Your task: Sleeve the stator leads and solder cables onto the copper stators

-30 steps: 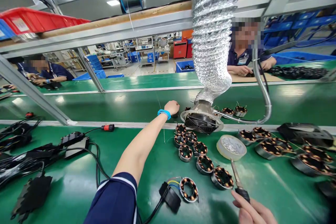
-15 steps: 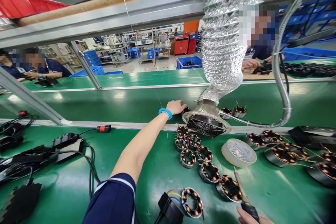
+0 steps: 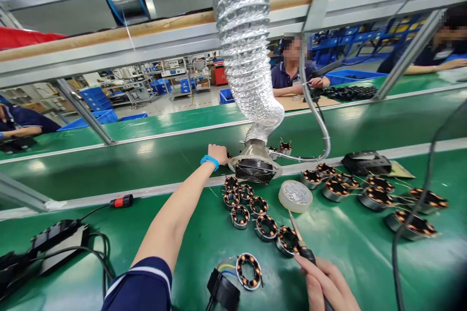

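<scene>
My left hand, with a blue wristband, reaches across to the raised strip behind the bench, left of the fume hood. Its fingers are curled at a small motor stator, mostly hidden by hand and hood. At the lower right my right hand is closed around a soldering iron, its tip pointing up toward a round tub. Several copper-wound stators stand left of the iron. In front lies one stator wired to a black connector housing by coloured leads.
A fume hood hangs from a silver duct. More stators stand at right, near a hanging black cable. Black cabled units lie at left. Co-workers sit across the bench, one person behind the duct.
The view has swung right, so the bench things appear further left. My left hand's fingers have curled in at the small stator. My right hand and the soldering iron show more fully.
</scene>
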Action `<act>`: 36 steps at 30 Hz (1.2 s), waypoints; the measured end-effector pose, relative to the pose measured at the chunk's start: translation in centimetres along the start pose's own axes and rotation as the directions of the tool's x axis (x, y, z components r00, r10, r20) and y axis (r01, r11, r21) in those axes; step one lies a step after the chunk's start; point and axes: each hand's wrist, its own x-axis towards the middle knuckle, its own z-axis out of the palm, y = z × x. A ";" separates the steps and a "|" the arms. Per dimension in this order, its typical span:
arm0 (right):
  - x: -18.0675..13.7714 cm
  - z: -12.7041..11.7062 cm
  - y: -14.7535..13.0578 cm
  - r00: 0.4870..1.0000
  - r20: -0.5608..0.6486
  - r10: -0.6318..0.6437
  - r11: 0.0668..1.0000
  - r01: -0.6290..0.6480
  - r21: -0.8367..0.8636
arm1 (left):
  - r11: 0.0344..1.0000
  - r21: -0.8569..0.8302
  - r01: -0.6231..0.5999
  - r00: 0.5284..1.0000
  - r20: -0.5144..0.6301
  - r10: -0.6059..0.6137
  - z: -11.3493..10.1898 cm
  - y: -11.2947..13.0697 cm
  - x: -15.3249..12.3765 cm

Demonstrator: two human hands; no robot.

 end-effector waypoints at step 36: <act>-0.2 -7.0 6.1 0.824 -0.565 0.034 0.929 -0.235 -0.287 | 0.596 -0.001 -0.803 0.523 -0.479 0.705 -2.5 23.5 -14.0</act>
